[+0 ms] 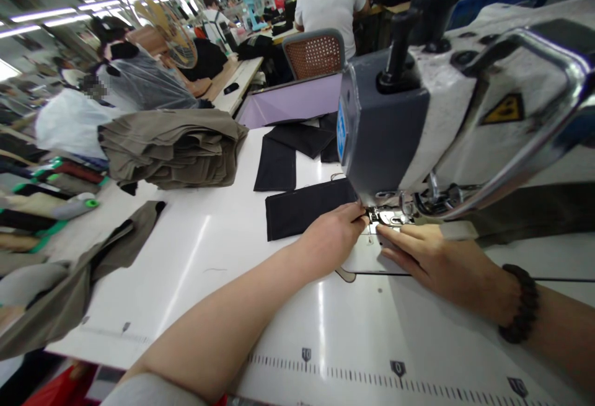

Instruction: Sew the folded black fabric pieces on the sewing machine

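My left hand (335, 237) is at the presser foot (373, 215) of a sewing machine (385, 114), its fingers pinched together; what they hold, if anything, is hidden. A folded black fabric piece (304, 209) lies just behind that hand, its right end running toward the machine head. My right hand (421, 251) rests on the right of the foot, fingers stretched out toward the needle plate (393, 219), holding nothing visible. A dark beaded bracelet (519, 304) circles the right wrist. Beside the right hand is a pale strip (459, 230).
More black fabric pieces (276, 164) lie behind. A tall stack of brown-grey cloth (174, 149) stands at left, with a loose brown-grey piece (116, 248) and thread cones (69, 206) farther left. Dark olive cloth (534, 207) lies under the machine arm. Co-workers (328, 3) sit beyond.
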`<state>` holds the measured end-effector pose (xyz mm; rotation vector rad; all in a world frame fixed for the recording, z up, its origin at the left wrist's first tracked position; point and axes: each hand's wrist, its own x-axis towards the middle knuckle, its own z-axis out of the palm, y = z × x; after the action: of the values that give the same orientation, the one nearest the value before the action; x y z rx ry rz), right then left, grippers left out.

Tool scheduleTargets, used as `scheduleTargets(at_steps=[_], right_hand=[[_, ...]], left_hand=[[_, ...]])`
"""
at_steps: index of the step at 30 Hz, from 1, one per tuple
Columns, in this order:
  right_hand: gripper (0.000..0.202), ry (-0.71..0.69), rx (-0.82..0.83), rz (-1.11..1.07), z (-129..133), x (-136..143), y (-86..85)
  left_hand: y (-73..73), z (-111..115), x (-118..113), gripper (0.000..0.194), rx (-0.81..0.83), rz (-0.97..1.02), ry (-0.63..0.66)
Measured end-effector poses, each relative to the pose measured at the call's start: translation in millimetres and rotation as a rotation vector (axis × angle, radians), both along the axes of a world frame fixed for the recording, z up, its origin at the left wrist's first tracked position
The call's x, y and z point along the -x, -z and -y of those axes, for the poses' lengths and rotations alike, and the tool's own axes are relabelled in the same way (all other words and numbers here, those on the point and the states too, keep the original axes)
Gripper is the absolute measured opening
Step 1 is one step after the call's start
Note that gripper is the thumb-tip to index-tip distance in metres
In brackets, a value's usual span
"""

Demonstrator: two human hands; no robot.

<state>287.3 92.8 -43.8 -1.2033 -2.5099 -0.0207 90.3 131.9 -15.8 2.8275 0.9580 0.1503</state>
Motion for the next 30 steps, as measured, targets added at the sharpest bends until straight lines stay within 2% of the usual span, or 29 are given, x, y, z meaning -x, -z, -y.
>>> scheduleTargets(at_steps=[6, 23, 26, 30], right_hand=[[0.034, 0.0, 0.0, 0.003, -0.1, -0.3, 0.9], [0.032, 0.002, -0.044, 0.01, 0.4, 0.0, 1.4], [0.033, -0.008, -0.06, -0.013, -0.2, -0.8, 3.7], [0.031, -0.039, -0.103, -0.028, -0.2, -2.5, 6.5]], left_hand=[[7.4, -1.8, 0.8, 0.019, -0.021, 0.027, -0.022], [5.1, -2.4, 0.3, 0.023, 0.003, 0.026, -0.017], [3.7, -0.1, 2.1, 0.021, -0.048, 0.025, 0.014], [-0.5, 6.7, 3.0, 0.019, -0.157, -0.052, -0.084]])
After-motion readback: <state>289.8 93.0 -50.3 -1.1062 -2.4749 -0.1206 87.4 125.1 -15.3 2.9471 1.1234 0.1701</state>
